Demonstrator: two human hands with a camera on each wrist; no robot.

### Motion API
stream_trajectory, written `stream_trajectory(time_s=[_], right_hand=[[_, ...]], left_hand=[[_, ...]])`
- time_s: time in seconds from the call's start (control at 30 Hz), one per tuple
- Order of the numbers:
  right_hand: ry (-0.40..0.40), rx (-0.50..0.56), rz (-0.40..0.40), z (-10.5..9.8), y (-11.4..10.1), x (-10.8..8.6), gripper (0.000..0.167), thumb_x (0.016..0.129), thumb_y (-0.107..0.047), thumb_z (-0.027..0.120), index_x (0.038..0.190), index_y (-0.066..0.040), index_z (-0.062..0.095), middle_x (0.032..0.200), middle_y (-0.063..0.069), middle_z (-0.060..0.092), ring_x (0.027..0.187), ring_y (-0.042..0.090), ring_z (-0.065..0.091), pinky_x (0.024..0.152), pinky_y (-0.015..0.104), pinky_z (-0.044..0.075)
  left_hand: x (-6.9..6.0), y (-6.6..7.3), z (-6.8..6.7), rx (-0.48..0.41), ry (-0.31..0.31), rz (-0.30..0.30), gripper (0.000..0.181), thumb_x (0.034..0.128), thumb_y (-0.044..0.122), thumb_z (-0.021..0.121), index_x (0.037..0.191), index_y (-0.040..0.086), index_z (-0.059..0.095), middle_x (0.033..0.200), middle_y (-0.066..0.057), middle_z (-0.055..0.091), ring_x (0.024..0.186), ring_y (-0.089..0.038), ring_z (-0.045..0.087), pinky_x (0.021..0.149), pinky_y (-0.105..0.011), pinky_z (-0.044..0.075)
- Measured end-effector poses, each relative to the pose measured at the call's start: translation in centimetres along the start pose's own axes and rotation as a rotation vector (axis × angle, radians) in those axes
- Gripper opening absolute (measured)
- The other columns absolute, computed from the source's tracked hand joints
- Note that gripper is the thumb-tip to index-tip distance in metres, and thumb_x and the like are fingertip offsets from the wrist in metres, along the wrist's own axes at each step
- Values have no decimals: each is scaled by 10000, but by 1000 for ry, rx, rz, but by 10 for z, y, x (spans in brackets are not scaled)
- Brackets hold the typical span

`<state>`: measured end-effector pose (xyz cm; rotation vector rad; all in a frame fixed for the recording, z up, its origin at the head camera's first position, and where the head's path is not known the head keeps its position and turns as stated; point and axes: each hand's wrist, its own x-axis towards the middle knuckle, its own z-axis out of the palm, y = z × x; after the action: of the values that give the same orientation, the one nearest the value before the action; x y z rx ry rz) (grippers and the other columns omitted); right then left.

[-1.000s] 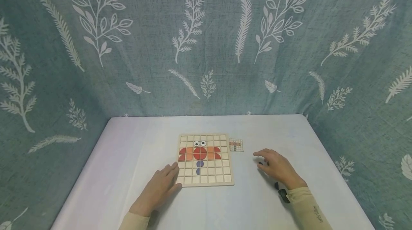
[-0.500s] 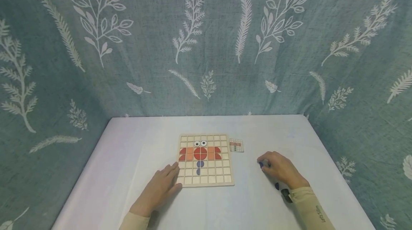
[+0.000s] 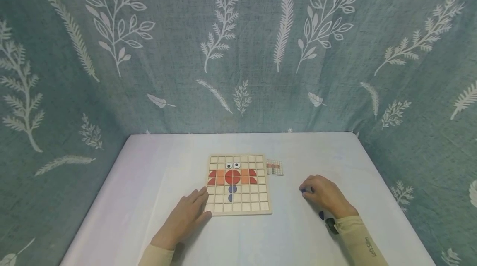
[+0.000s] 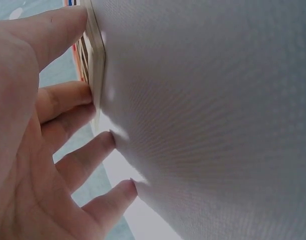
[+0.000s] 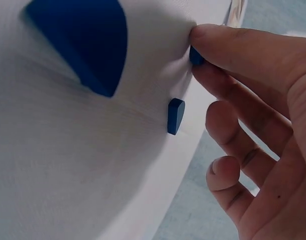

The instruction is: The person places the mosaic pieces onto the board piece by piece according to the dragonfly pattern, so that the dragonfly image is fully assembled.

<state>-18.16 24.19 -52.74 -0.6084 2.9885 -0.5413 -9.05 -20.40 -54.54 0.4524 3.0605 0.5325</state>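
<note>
A square wooden grid board (image 3: pixel 255 206) lies on the table, bearing red, orange and blue pieces and two round eye pieces. My left hand (image 3: pixel 186 212) rests at its lower left edge, fingers extended; in the left wrist view the thumb (image 4: pixel 62 30) and nearest fingers touch the wooden rim (image 4: pixel 96 60). To the right of the board, my right hand (image 3: pixel 325 195) pinches a small blue piece (image 5: pixel 196 56) between thumb and finger at the tabletop. A second blue piece (image 5: pixel 175 116) and a quarter-circle blue piece (image 5: pixel 87 40) lie close by in the right wrist view.
A small pattern card (image 3: pixel 274 167) lies against the board's upper right side. A dark wrist device (image 3: pixel 331 225) shows under my right sleeve. Leaf-printed curtain (image 3: pixel 238 51) surrounds the white table (image 3: pixel 167 154) at the back and sides.
My right hand has drawn slightly right and down, and its thumb and finger have closed on a blue piece. The left hand and the board have stayed put.
</note>
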Motion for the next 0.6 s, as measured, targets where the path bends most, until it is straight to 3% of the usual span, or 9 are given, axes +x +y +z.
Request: stream_trajectory(time_s=[0.27,0.6], right_hand=[[26,-19,-9,-1,-1,-1,145,796,-112,856,915,-176,805,972,-45,740,981,218,687,885,438,579],[49,-16,-30,0,-3,-2,149,798,-128,858,924,-183,800,986,-42,739,1002,232,684,896,451,575]], left_hand=[[-1,0,2,5,-7,-1,608,976,374,670,1455,29,524,1547,-129,463,1415,-389,422,1141,-613,361],[-1,2,-1,10,-2,-6,599,980,366,667,1449,20,526,1544,-134,466,1414,-391,423,1142,-615,358]])
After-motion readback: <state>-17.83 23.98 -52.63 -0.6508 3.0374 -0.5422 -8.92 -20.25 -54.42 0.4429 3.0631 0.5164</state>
